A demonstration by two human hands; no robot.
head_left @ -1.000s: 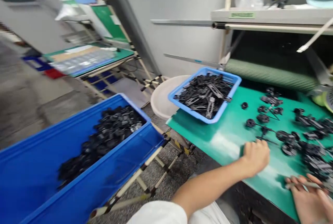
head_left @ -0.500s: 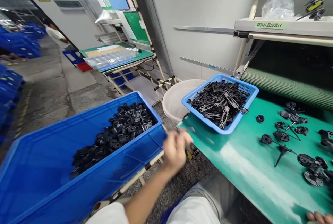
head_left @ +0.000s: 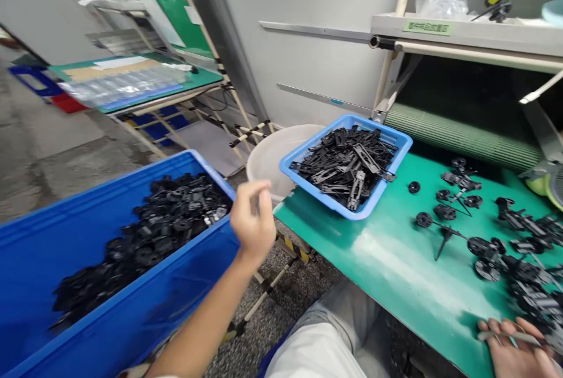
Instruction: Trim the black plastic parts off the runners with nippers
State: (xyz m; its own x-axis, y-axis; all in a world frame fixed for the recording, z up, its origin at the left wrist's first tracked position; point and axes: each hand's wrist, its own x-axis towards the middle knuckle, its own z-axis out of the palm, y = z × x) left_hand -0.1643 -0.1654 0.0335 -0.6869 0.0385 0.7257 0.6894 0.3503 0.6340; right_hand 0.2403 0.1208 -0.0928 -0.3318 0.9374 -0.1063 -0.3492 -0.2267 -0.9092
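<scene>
My left hand [head_left: 253, 222] is raised between the blue bin and the small basket, its fingers curled and the thumb and forefinger tips close together. Nothing shows between them. At the lower right, my right hand [head_left: 512, 346] rests at the green tabletop, its fingers wrapped round a slim grey tool [head_left: 516, 337] whose kind I cannot make out. Black plastic parts [head_left: 532, 284] lie just beyond that hand. Small black moulded parts [head_left: 153, 231] are heaped in the big blue bin [head_left: 211, 170], left of my left hand. Long black strips [head_left: 338, 167] fill the light-blue basket [head_left: 365, 211].
Black wheeled assemblies [head_left: 457, 190] stand about the green table [head_left: 396, 272]. A green conveyor belt [head_left: 461, 135] runs behind it, under a shelf [head_left: 440, 35]. A white tub [head_left: 268, 158] is behind the basket. Another workbench [head_left: 145, 99] stands at the back left.
The view has swung right, showing more of my right hand and the grey tool in it. My left hand stays raised near the bin's corner, its blur gone and fingers curled.
</scene>
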